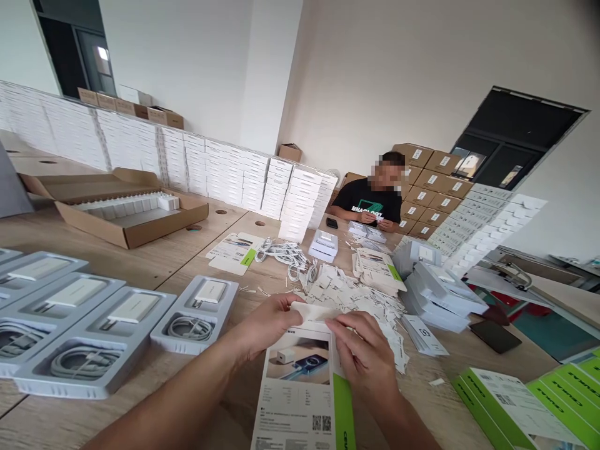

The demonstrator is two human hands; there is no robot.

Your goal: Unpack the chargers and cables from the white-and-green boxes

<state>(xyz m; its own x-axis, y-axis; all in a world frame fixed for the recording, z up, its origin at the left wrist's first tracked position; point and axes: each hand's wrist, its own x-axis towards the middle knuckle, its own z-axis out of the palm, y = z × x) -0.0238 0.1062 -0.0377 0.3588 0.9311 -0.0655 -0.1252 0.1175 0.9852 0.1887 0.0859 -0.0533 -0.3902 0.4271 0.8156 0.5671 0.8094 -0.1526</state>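
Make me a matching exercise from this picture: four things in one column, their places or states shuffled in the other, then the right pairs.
1. Printed box at front centre
2. Open brown carton
3. Co-worker
4. Loose cables

A. Wearing a black T-shirt
B. Tangled, beside scattered white slips
C. Held near its top by the left hand and right hand
D. Containing a row of white pieces

Pairs: 1-C; 2-D; 3-A; 4-B
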